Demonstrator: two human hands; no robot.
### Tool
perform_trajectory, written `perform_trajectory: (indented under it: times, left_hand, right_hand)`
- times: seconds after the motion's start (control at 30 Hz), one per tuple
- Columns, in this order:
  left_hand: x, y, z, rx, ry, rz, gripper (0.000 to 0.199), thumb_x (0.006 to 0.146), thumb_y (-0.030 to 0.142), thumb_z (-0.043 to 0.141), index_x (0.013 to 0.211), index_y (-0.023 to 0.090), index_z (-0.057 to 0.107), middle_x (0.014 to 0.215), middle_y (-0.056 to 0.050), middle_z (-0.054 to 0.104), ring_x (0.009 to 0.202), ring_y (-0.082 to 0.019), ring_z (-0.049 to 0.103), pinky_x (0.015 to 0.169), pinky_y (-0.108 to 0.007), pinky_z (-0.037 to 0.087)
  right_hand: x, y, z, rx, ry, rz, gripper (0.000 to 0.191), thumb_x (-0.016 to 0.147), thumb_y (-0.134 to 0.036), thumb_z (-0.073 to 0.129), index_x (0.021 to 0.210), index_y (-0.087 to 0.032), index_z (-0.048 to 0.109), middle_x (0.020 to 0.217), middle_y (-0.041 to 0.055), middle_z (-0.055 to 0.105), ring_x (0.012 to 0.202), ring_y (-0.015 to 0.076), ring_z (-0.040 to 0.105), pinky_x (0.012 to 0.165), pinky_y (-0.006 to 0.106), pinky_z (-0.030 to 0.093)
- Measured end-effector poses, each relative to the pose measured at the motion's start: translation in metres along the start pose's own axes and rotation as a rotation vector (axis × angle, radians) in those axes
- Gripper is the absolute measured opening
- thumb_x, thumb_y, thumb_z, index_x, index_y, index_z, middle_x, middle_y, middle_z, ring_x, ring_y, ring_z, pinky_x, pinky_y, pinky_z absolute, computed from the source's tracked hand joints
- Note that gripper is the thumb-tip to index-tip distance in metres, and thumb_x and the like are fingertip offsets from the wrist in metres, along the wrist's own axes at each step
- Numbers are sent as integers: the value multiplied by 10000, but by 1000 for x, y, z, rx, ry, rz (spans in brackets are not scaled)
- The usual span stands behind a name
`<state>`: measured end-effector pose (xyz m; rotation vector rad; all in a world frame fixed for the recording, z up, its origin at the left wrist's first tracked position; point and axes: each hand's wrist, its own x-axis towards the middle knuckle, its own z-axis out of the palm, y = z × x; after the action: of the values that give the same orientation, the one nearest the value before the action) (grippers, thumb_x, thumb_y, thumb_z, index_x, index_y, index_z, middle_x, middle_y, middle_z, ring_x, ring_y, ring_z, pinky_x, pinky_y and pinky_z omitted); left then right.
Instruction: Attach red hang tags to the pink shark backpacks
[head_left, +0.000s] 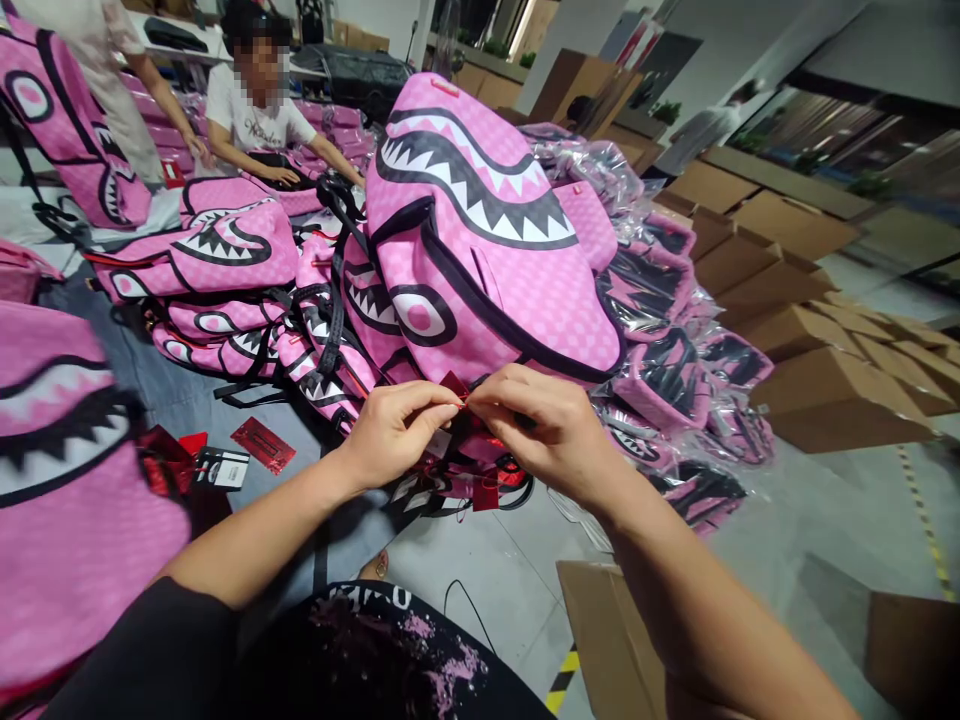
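Observation:
A large pink backpack with a black-and-white toothed mouth and an eye patch leans on a pile of similar bags. At its lower edge my left hand is closed in a pinch, thumb against forefinger. My right hand pinches just beside it, the fingertips of both nearly touching. Between and behind them shows a small dark red tag; what exactly each hand pinches is too small to tell. Another red tag hangs below my right hand.
More pink backpacks cover the table, where a loose red tag lies. A person sits across, another stands beside. Plastic-wrapped bags are heaped at right, near cardboard boxes. A pink bag fills the left edge.

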<state>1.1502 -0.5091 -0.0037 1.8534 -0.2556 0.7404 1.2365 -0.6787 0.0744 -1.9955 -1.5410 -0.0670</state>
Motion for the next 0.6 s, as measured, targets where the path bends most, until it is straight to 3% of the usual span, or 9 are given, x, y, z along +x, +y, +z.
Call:
perform_trajectory:
  times: [0.4, 0.6]
  left_hand:
    - [2, -1, -3, 43, -50, -8, 79, 912, 181, 585, 875, 169, 654, 794, 5, 711, 683, -90, 649, 656, -190, 487]
    - [2, -6, -3, 301, -45, 69, 84, 932, 225, 546, 933, 185, 620, 806, 3, 703, 678, -109, 646, 615, -215, 462]
  right_hand:
    - [0, -2, 3, -127, -73, -34, 169, 943, -157, 503, 886, -186, 659, 791, 40, 591, 651, 114, 544, 585, 225, 418]
    - [7, -3, 2, -160, -95, -52, 183, 953, -171, 483, 870, -183, 645, 739, 31, 553, 621, 120, 515, 561, 237, 405]
